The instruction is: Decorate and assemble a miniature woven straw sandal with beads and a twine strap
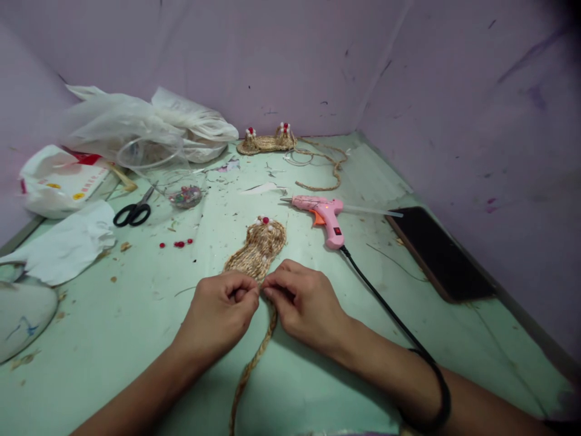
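From where I stand, the pale green counter point(113, 330) spreads widest, with white plastic bags point(118, 121) heaped toward its far left corner. Near the middle of its near edge two hands meet, and the step under way looks to be close fingertip work at a join. The right hand point(311, 300) is closed down to a pinch, thumb and forefinger gripping what seems to be the top of the braided cord point(253, 360); the left hand point(222, 306) is curled into a similar pinch, its tips almost against the right's, apparently on the near end of the woven piece point(261, 245), though the fingers hide exactly what sits between them. A dark phone point(440, 251) lies by the right edge, and a pink glue gun point(324, 209) between it and the woven piece, which rests around the counter's middle, just beyond the fingertips. The cord trails from the pinch toward the near edge. To my mind the next move calls for both grips staying firm and even, with the cord kept untwisted. Smallest of all, loose red beads point(180, 244) lie left of the woven piece, toward the left edge.
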Available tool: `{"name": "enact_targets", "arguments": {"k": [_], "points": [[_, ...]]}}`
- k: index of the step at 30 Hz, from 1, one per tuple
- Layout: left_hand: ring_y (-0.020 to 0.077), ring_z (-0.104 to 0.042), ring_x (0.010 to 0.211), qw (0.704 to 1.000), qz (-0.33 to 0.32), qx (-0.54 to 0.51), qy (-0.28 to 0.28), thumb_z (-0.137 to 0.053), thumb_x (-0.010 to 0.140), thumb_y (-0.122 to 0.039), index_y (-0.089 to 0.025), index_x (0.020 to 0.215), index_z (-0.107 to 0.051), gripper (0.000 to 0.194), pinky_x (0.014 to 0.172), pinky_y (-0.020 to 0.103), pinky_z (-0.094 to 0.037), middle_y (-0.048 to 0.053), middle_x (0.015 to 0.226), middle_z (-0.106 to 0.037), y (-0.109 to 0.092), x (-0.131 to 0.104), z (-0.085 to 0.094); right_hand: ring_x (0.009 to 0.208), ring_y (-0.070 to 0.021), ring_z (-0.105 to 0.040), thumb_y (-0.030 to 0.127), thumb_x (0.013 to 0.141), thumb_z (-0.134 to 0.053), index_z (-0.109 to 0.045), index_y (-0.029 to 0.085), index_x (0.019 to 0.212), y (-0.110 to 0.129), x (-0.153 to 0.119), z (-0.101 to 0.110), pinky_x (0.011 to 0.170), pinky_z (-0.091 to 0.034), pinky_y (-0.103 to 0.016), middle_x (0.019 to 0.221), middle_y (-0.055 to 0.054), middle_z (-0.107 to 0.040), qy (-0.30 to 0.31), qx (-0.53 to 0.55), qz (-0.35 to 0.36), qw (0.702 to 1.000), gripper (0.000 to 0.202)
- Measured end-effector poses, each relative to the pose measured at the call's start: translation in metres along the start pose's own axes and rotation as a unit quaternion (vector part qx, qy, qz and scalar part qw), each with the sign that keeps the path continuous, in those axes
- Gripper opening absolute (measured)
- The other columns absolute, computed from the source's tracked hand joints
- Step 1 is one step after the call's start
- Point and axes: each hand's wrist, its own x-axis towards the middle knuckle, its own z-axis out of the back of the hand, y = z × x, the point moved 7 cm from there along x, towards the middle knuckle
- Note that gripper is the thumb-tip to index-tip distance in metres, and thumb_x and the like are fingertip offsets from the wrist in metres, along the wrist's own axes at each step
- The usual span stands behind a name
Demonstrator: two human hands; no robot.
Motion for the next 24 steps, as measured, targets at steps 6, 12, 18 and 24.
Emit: {"name": "enact_targets", "arguments": {"k": [6, 12, 18, 24], "points": [[0.0116, -0.049, 0.053, 0.997, -0.059, 0.03, -0.028, -0.048, 0.072, -0.024, -0.016, 0.061, -0.062, 0.019, 0.052, 0.022, -0.039, -0.002, 0.055, -0.054, -0.0061, -0.0016, 0.0009, 0.06, -0.0113, -0.048, 0.012, 0.075, -0.052, -0.059, 0.017, 0.071, -0.0011, 0.0043, -0.002, 0.056, -0.033, -0.024, 0.071, 0.0, -0.055, 0.055, -0.052, -0.037, 0.996, 0.01], [0.0109, -0.046, 0.05, 0.997, -0.065, 0.047, -0.017, -0.048, 0.071, -0.022, -0.016, 0.06, -0.061, 0.019, 0.05, 0.022, -0.037, -0.003, 0.052, -0.05, -0.0065, 0.0, -0.0015, 0.063, -0.012, -0.051, 0.013, 0.075, -0.052, -0.059, 0.017, 0.073, -0.0019, 0.0064, -0.0028, 0.057, -0.034, -0.024, 0.072, 0.0, -0.056, 0.043, -0.039, -0.026, 0.998, 0.009], [0.0112, -0.047, 0.052, 0.997, -0.065, 0.036, 0.002, -0.047, 0.073, -0.024, -0.016, 0.063, -0.063, 0.021, 0.051, 0.023, -0.037, -0.003, 0.053, -0.051, -0.0062, 0.0002, -0.0027, 0.064, -0.0118, -0.052, 0.012, 0.073, -0.055, -0.061, 0.018, 0.073, -0.0048, 0.0065, 0.0004, 0.059, -0.037, -0.023, 0.071, 0.0, -0.059, 0.002, 0.004, -0.032, 0.999, 0.009], [0.0117, -0.048, 0.053, 0.998, -0.047, 0.033, 0.002, -0.048, 0.075, -0.025, -0.017, 0.064, -0.064, 0.021, 0.052, 0.023, -0.038, -0.002, 0.055, -0.053, -0.0047, 0.0014, -0.0024, 0.058, -0.012, -0.055, 0.015, 0.073, -0.055, -0.063, 0.017, 0.072, -0.0098, 0.0033, -0.0015, 0.056, -0.041, -0.023, 0.064, 0.0, -0.064, 0.005, 0.05, -0.048, 0.998, 0.009]]}}
